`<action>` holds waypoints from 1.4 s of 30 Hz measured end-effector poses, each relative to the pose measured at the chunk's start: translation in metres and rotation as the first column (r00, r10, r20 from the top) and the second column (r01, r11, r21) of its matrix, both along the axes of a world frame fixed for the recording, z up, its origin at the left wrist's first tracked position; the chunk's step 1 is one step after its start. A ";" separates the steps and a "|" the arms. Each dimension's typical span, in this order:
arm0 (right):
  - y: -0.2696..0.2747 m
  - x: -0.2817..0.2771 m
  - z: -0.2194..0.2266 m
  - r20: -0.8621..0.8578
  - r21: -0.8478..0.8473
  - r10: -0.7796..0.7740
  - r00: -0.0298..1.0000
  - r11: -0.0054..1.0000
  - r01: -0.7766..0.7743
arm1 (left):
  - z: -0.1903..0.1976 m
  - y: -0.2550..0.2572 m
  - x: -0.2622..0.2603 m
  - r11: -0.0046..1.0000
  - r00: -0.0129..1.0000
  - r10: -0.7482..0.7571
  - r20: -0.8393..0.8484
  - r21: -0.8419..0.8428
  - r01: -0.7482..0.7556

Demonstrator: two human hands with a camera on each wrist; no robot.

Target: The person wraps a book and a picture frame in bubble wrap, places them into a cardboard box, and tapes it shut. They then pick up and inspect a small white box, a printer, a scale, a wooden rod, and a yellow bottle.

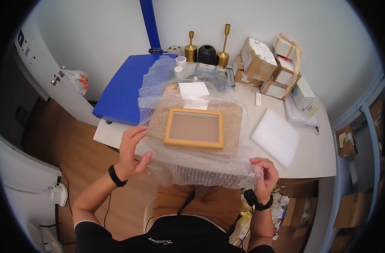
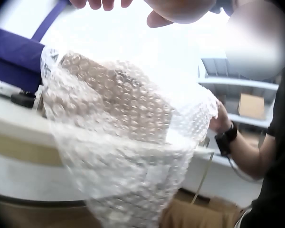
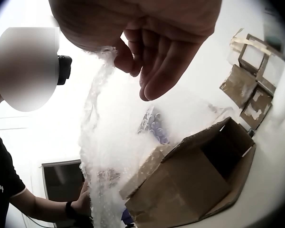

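Wooden picture frame (image 1: 194, 144) lies flat beyond and between the hands, bubble wrap (image 1: 205, 175) beneath and around it, over the worktop (image 1: 317, 158). Right hand (image 1: 266, 175): fingers curled, thumb and fingertips pinching the wrap's near corner. Left hand (image 1: 132, 152): open, thumb well apart from fingers, beside the wrap's opposite edge; contact there uncertain. Wrap looks light, limp, rather slippery; probably sags when taken at one corner, so best pinched by both near corners. Frame seems stiff and fairly light. Its pane (image 1: 195, 126), glass or plastic, cannot tell, is probably the fragile part; safest hold would be the two short wooden sides, one towards each hand, fingers off the middle.
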State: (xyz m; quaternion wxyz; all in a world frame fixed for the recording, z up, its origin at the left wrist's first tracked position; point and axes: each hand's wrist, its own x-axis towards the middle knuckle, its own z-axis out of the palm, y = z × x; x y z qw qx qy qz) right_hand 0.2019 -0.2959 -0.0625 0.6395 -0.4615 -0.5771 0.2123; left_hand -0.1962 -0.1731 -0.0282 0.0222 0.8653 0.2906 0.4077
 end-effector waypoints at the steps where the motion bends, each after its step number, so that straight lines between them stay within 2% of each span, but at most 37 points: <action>1: 0.000 -0.003 -0.001 -0.030 0.025 -0.005 1.000 1.000 0.006 | -0.019 -0.023 -0.001 0.990 0.983 0.121 0.138 -0.084 -0.110; 2: -0.001 -0.006 0.000 -0.032 0.019 -0.003 0.999 1.000 0.003 | -0.036 -0.044 -0.001 0.961 0.932 0.251 0.261 -0.181 -0.208; 3: -0.003 -0.010 0.002 -0.151 -0.017 0.023 0.988 1.000 -0.026 | -0.055 -0.062 0.003 0.959 0.932 0.256 0.257 -0.186 -0.212; 4: -0.006 -0.015 0.002 -0.269 -0.053 0.043 0.962 0.997 -0.059 | -0.073 -0.078 0.010 0.874 0.796 0.387 0.465 -0.459 -0.157; 5: -0.007 -0.019 0.002 -0.268 -0.061 0.046 0.962 0.996 -0.065 | -0.085 -0.085 0.016 0.739 0.593 0.550 0.588 -0.674 -0.017; 6: -0.009 -0.020 0.002 -0.361 -0.094 0.078 0.929 0.988 -0.120 | -0.092 -0.089 0.019 0.731 0.584 0.562 0.585 -0.682 -0.020; 7: -0.010 -0.021 0.003 -0.450 -0.118 0.106 0.887 0.977 -0.177 | -0.097 -0.092 0.023 0.591 0.498 0.628 0.598 -0.783 0.195; 8: -0.010 -0.021 0.001 -0.444 -0.122 0.114 0.889 0.975 -0.186 | -0.103 -0.092 0.024 0.429 0.417 0.695 0.585 -0.804 0.413; 9: -0.011 -0.019 -0.001 -0.459 -0.106 0.130 0.879 0.974 -0.199 | -0.111 -0.092 0.025 0.433 0.406 0.700 0.588 -0.801 0.413; 11: -0.013 -0.020 0.001 -0.468 -0.089 0.155 0.870 0.971 -0.221 | -0.132 -0.090 0.028 0.158 0.376 0.758 0.533 -0.709 0.687; 12: -0.015 -0.022 0.006 -0.515 -0.122 0.125 0.848 0.968 -0.217 | -0.143 -0.088 0.030 0.165 0.368 0.759 0.537 -0.706 0.689; 14: -0.018 -0.022 0.008 -0.554 -0.154 0.095 0.827 0.965 -0.213 | -0.163 -0.085 0.036 0.185 0.494 0.668 0.557 -0.767 0.615; 18: -0.018 -0.014 -0.002 -0.612 -0.132 0.086 0.786 0.969 -0.209 | -0.176 -0.071 0.036 0.191 0.515 0.590 0.621 -0.728 0.659; 20: -0.020 -0.011 -0.005 -0.616 -0.110 0.104 0.781 0.970 -0.216 | -0.173 -0.069 0.034 -0.004 0.377 0.703 0.603 -0.527 0.850; 21: -0.019 -0.012 -0.001 -0.585 -0.132 0.088 0.806 0.971 -0.201 | -0.173 -0.072 0.032 -0.011 0.379 0.703 0.601 -0.524 0.852; 23: -0.021 -0.009 0.006 -0.550 -0.163 0.062 0.833 0.970 -0.180 | -0.174 -0.086 0.024 -0.050 0.422 0.778 0.466 -0.623 0.781; 25: -0.020 -0.004 0.006 -0.370 -0.134 0.144 0.918 0.969 -0.206 | -0.160 -0.096 0.003 -0.030 0.416 0.756 0.505 -0.609 0.793; 26: -0.021 0.004 0.003 -0.376 -0.136 0.139 0.916 0.970 -0.203 | -0.150 -0.100 -0.009 -0.007 0.407 0.735 0.542 -0.594 0.804; 27: -0.022 0.014 -0.001 -0.284 -0.134 0.217 0.934 0.956 -0.262 | -0.138 -0.103 -0.019 -0.011 0.412 0.737 0.536 -0.599 0.800; 28: -0.022 0.015 0.001 -0.189 -0.137 0.294 0.937 0.937 -0.322 | -0.125 -0.103 -0.028 0.082 0.384 0.738 0.554 -0.639 0.765; 29: -0.020 0.015 0.005 -0.137 -0.122 0.299 0.944 0.941 -0.316 | -0.112 -0.102 -0.036 0.177 0.355 0.736 0.576 -0.671 0.720; 30: -0.018 0.016 0.008 -0.138 -0.122 0.303 0.943 0.940 -0.320 | -0.101 -0.101 -0.045 0.180 0.353 0.738 0.576 -0.672 0.719; 32: -0.013 0.021 0.014 0.093 -0.113 0.269 0.959 0.959 -0.258 | -0.074 -0.097 -0.057 0.293 0.258 0.625 0.737 -0.528 0.797; 33: -0.010 0.018 0.018 0.096 -0.108 0.273 0.957 0.959 -0.263 | -0.041 -0.095 -0.046 0.300 0.254 0.622 0.740 -0.525 0.796; 34: -0.006 0.013 0.023 0.100 -0.099 0.177 0.979 0.981 -0.167 | 0.000 -0.092 -0.024 0.383 0.168 0.745 0.646 -0.620 0.685; 35: -0.003 0.010 0.027 0.104 -0.090 0.079 0.991 0.994 -0.070 | 0.023 -0.088 -0.012 0.430 0.051 0.836 0.546 -0.711 0.556; 36: 0.002 0.009 0.030 0.108 -0.083 0.081 0.991 0.994 -0.073 | 0.020 -0.082 -0.023 0.437 0.046 0.833 0.552 -0.706 0.557; 37: 0.007 0.008 0.035 0.063 -0.096 0.062 0.996 0.994 -0.056 | 0.012 -0.076 -0.042 0.468 0.162 0.661 0.732 -0.571 0.674; 38: 0.013 0.008 0.040 0.019 -0.111 0.042 0.999 0.993 -0.040 | 0.007 -0.070 -0.052 0.445 0.232 0.435 0.870 -0.431 0.785; 39: 0.023 0.005 0.045 0.014 -0.120 0.015 1.000 0.993 -0.014 | 0.010 -0.060 -0.050 0.448 0.227 0.431 0.873 -0.426 0.786; 40: 0.032 0.007 0.047 0.017 -0.114 0.016 1.000 0.993 -0.014 | 0.017 -0.044 -0.047 0.389 0.163 0.438 0.884 -0.350 0.852; 41: 0.043 0.012 0.046 -0.097 -0.175 0.020 0.995 0.984 -0.037 | 0.025 -0.027 -0.042 0.329 0.098 0.447 0.889 -0.265 0.906; 42: 0.054 0.015 0.046 -0.210 -0.228 0.019 0.977 0.971 -0.068 | 0.031 -0.008 -0.036 0.271 0.068 0.385 0.920 -0.183 0.945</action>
